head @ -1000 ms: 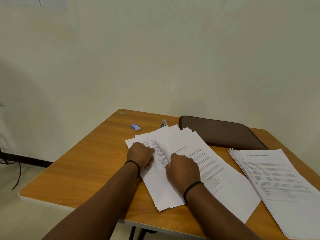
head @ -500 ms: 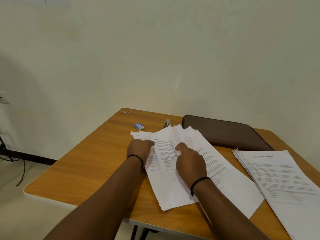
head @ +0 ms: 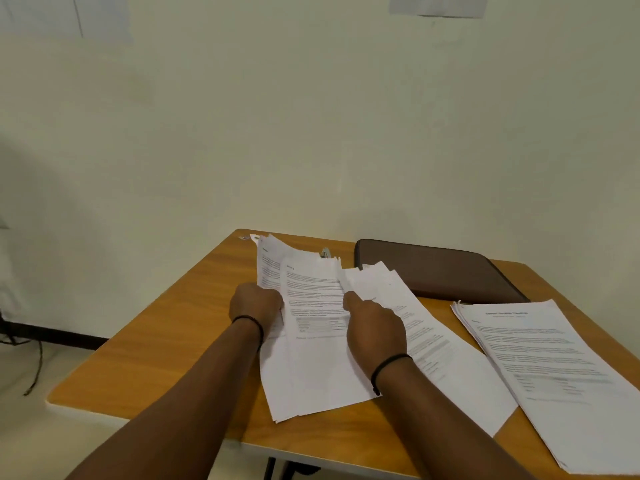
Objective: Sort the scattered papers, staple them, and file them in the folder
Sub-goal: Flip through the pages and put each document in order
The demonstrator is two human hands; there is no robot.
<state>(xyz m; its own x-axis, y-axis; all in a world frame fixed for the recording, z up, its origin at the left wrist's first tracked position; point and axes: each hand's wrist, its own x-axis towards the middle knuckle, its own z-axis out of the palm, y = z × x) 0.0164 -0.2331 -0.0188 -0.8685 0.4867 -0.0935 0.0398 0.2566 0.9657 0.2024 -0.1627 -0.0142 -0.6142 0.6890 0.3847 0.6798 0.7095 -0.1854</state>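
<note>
papers gripped at left edge by left hand | one sheet pinched by right hand | folder lying shut behind

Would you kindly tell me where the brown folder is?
The brown folder lies closed at the table's far right, behind the neat paper stack.

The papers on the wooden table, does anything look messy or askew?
Yes. The fanned pile of white printed sheets under both hands lies crooked with uneven edges, some far sheets lifted. The separate white stack at the right looks tidier, overhanging the near table edge.
</note>
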